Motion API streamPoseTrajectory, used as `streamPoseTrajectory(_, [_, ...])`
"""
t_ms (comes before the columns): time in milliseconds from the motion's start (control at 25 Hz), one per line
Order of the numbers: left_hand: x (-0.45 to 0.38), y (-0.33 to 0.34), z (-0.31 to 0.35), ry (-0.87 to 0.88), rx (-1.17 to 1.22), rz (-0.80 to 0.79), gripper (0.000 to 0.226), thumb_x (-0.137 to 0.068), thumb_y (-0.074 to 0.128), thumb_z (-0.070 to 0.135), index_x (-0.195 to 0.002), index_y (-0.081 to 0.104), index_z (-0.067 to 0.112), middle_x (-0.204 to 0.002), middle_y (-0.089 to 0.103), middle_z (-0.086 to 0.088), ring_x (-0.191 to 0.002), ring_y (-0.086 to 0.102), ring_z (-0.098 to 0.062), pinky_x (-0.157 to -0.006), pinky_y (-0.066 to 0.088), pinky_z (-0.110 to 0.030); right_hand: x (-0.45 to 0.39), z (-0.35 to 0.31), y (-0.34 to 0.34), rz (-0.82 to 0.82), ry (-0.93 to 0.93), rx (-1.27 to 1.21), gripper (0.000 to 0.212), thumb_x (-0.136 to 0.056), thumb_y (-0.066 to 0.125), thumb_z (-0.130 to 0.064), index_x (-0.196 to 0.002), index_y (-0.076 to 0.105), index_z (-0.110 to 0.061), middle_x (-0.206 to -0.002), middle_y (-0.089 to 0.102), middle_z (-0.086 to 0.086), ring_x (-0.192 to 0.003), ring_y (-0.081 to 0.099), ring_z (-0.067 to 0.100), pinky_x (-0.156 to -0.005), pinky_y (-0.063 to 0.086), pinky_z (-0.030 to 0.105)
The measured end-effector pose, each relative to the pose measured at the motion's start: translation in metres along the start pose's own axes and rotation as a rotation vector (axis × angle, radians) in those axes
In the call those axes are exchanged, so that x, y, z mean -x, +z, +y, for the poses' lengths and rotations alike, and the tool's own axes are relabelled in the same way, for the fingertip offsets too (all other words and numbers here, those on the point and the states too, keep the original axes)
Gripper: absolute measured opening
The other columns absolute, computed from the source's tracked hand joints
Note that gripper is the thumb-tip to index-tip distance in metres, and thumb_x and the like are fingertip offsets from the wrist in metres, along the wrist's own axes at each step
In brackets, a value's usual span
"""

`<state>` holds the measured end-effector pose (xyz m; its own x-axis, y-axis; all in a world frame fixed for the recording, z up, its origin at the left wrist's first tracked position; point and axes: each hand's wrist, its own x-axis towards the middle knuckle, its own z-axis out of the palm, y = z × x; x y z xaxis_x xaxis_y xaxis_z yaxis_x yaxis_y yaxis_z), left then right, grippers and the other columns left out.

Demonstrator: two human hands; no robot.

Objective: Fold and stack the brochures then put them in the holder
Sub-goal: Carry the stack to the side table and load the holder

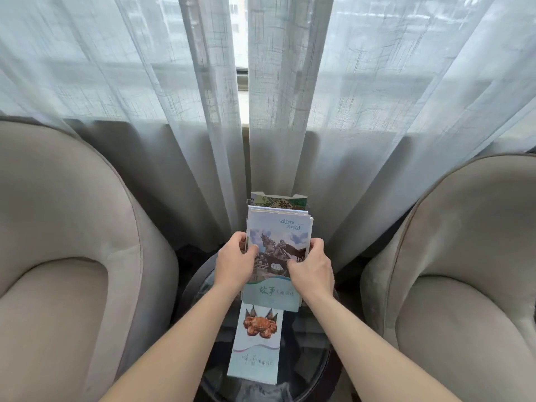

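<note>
A stack of folded brochures (279,227), its top cover showing a horse-and-rider statue, is held tilted above a small round glass table (314,364). My left hand (234,261) grips the stack's left edge and my right hand (311,271) grips its right edge. Behind the stack stands the holder (278,200), a printed green and white card box of which only the top rim shows. Another folded brochure (256,340), with a crab picture, lies flat on the table below my hands.
Two beige armchairs flank the table, one at left (72,256) and one at right (464,271). Sheer white curtains (261,97) hang right behind the holder, in front of a window.
</note>
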<state>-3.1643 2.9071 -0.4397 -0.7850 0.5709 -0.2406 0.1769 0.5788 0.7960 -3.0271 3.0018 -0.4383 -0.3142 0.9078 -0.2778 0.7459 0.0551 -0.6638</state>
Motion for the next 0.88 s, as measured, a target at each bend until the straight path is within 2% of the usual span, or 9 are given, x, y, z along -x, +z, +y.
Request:
streamPoseTrajectory(80, [-0.012,0.006,0.013,0.013,0.028,0.022,0.007,-0.092,0.063,0.032,-0.090,0.058,0.027,-0.084,0.067,0.009,-0.083,0.065,-0.014,-0.064,0.050,-0.033,-0.018,-0.005,-0.010,0.003,-0.045,-0.018,0.036,-0.083,0.065,-0.028,-0.105,0.037,-0.032,-0.097,0.063,-0.006,-0.086,0.059,0.023,-0.072,0.047,0.037])
streamPoseTrajectory(200, [-0.028,0.014,0.025,0.021,0.062,0.043,0.008,-0.090,0.064,0.034,-0.087,0.059,0.029,-0.082,0.067,0.008,-0.081,0.064,-0.014,-0.068,0.053,-0.035,-0.040,-0.012,-0.019,0.024,-0.089,-0.018,0.034,-0.084,0.064,-0.028,-0.104,0.037,-0.032,-0.096,0.063,-0.007,-0.085,0.058,0.021,-0.071,0.045,0.035])
streamPoseTrajectory(360, [-0.044,0.019,0.040,0.039,0.078,0.057,0.006,-0.091,0.064,0.036,-0.089,0.059,0.033,-0.083,0.068,0.012,-0.081,0.064,-0.007,-0.067,0.053,-0.031,-0.061,-0.017,-0.026,0.024,-0.091,-0.012,0.035,-0.086,0.066,-0.029,-0.105,0.037,-0.032,-0.096,0.062,-0.007,-0.086,0.059,0.021,-0.074,0.049,0.037])
streamPoseTrajectory(480, [-0.057,0.017,0.049,0.053,0.076,0.054,0.006,-0.090,0.065,0.037,-0.092,0.060,0.034,-0.085,0.068,0.014,-0.082,0.064,-0.005,-0.064,0.048,-0.026,-0.071,-0.024,-0.027,0.042,-0.109,-0.041,0.032,-0.086,0.065,-0.030,-0.103,0.038,-0.032,-0.092,0.059,-0.008,-0.083,0.056,0.022,-0.070,0.042,0.034])
streamPoseTrajectory(560, [-0.066,0.013,0.053,0.065,0.092,0.055,0.007,-0.090,0.066,0.037,-0.094,0.061,0.033,-0.087,0.069,0.014,-0.084,0.065,-0.006,-0.068,0.051,-0.028,-0.078,-0.032,-0.026,0.058,-0.110,-0.059,0.031,-0.085,0.065,-0.031,-0.102,0.039,-0.033,-0.091,0.058,-0.008,-0.082,0.054,0.022,-0.070,0.040,0.034])
streamPoseTrajectory(720, [-0.084,0.001,0.059,0.104,0.124,0.076,0.008,-0.090,0.066,0.039,-0.096,0.062,0.036,-0.090,0.070,0.015,-0.086,0.066,-0.004,-0.071,0.053,-0.028,-0.092,-0.049,-0.023,0.048,-0.118,-0.083,0.029,-0.085,0.067,-0.032,-0.100,0.042,-0.032,-0.091,0.059,-0.009,-0.083,0.057,0.021,-0.072,0.046,0.036])
streamPoseTrajectory(880, [-0.101,0.000,0.060,0.114,0.143,0.059,0.007,-0.091,0.066,0.038,-0.091,0.059,0.041,-0.087,0.069,0.020,-0.082,0.063,0.006,-0.064,0.049,-0.018,-0.106,-0.057,-0.018,0.057,-0.111,-0.070,0.029,-0.085,0.068,-0.033,-0.101,0.043,-0.034,-0.091,0.059,-0.011,-0.084,0.058,0.020,-0.073,0.050,0.038])
